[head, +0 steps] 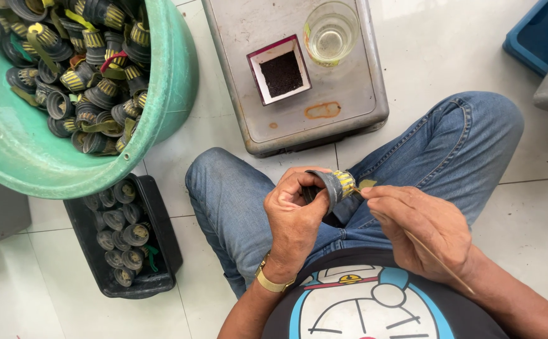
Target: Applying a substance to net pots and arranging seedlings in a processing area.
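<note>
**Seated on the floor, poking a thin stick at a little ribbed cap**

So the person is sitting on white tile (537,238) in jeans, both hands up over the lap. The left hand (294,216) has its fingers curled tight around a small dark cap (333,188) with a yellow-striped ribbed end. The cap lies sideways, long axis running roughly left to right, striped end pointing toward the right hand.

The right hand (421,229) sits just to the right of it, fingers pinched together on a thin wooden stick (440,263). The stick runs diagonally, back end trailing down past the wrist, tip right at the striped end of the cap. Whether the tip actually touches the cap is hard to tell, it's too fine there. Nothing sits between the two hands, so the line from stick to cap is open.

Stuff around:
- Big green basin (173,81) at upper left, heaped with the same sort of dark caps with yellow ribbing.
- Black tray (161,213) partly under the basin, holding more caps, lined up a bit neater.
- Grey metal box (349,107) ahead of the knees, with a small square dish of dark powder (280,73) and a clear glass (330,31) on top.
- Blue bin (537,31) off in the top right corner.

All of that is well apart from the hands.
</note>
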